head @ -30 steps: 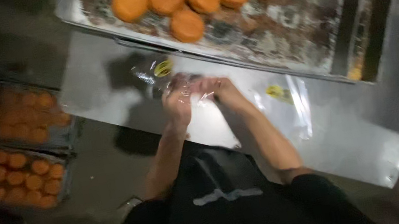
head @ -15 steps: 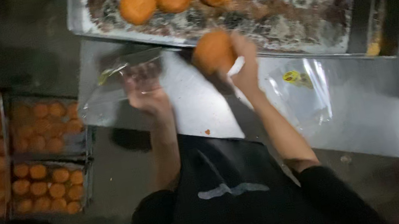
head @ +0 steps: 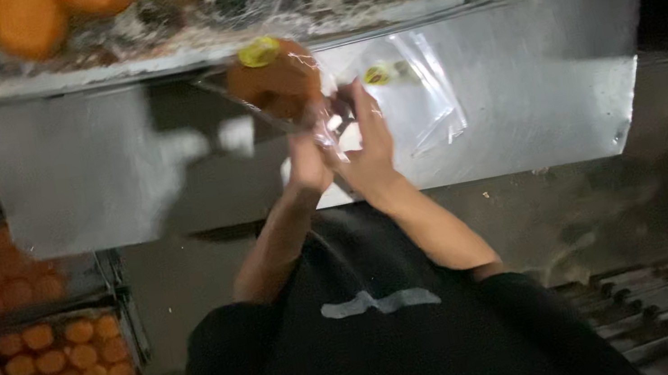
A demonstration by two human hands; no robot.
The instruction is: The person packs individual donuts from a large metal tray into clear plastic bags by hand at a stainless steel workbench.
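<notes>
- Far to the left of our hands, crates of small round orange pastries (head: pixel 61 354) sit low beside the table; they blur together and we cannot count them.
- Half a second ago our left hand (head: pixel 310 164) held an empty clear bag out to the left while our right hand carried the bare bun; now both hands meet over the middle of the shiny metal table (head: pixel 120 170).
- The round orange-brown bun (head: pixel 276 83) now sits inside the clear plastic bag with a yellow sticker (head: pixel 311 109), just above and left of our hands, so we judge the bagging step done and the closing of the bag in hand.
- Our left hand is curled tight on the bag's neck below the bun.
- Our right hand (head: pixel 368 149) is half open, fingers raised and pressed against the plastic; how firmly it pinches we cannot tell.
- Above the hands, the long metal tray (head: pixel 201 55) holds more orange buns, cut off by the frame's top edge.
- Right of our hands, a loose stack of clear plastic bags (head: pixel 419 99) lies flat on the table; their number is unclear.
</notes>
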